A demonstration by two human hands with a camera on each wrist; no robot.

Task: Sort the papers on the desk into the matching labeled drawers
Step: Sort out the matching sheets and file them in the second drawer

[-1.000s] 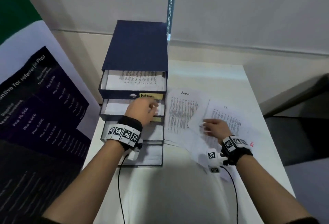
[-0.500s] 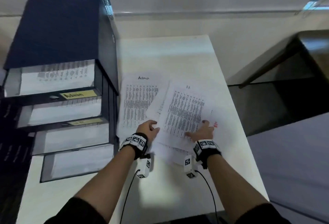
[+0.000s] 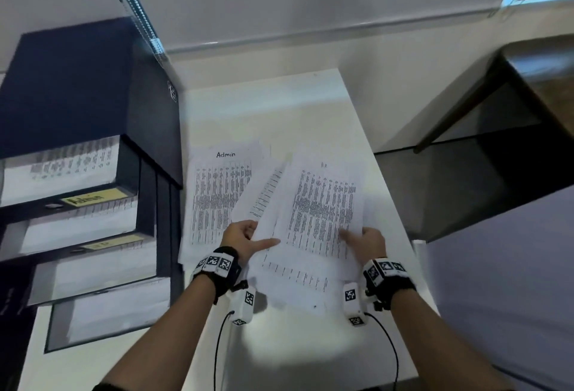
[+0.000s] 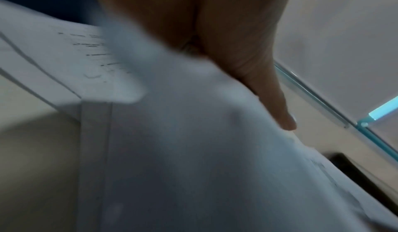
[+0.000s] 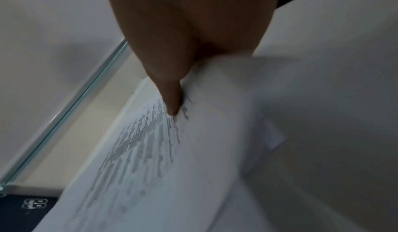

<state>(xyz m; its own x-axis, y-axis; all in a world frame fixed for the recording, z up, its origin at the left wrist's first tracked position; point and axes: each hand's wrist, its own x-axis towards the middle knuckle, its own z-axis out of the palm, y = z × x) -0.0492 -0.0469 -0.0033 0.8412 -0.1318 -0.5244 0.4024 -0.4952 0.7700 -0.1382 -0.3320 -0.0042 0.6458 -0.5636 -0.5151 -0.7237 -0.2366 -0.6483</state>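
A printed sheet is lifted off the pile on the white desk. My left hand pinches its near left edge, thumb lying on top. My right hand pinches its near right edge, thumb on the print, as the right wrist view shows the same sheet. A sheet headed "Admin" lies flat to the left, with more papers under the lifted one. The dark blue drawer unit stands at left with its drawers pulled out; the top drawer bears a yellow "Admin" label.
A second yellow label marks the drawer below, its text unreadable. The lower drawers jut toward me over the desk's left part. A dark table stands off the desk's right edge. A wall closes the far side.
My left hand left the drawers and came over to the papers. Both hands now pinch the top printed sheet and have raised it off the pile. My head turned right.
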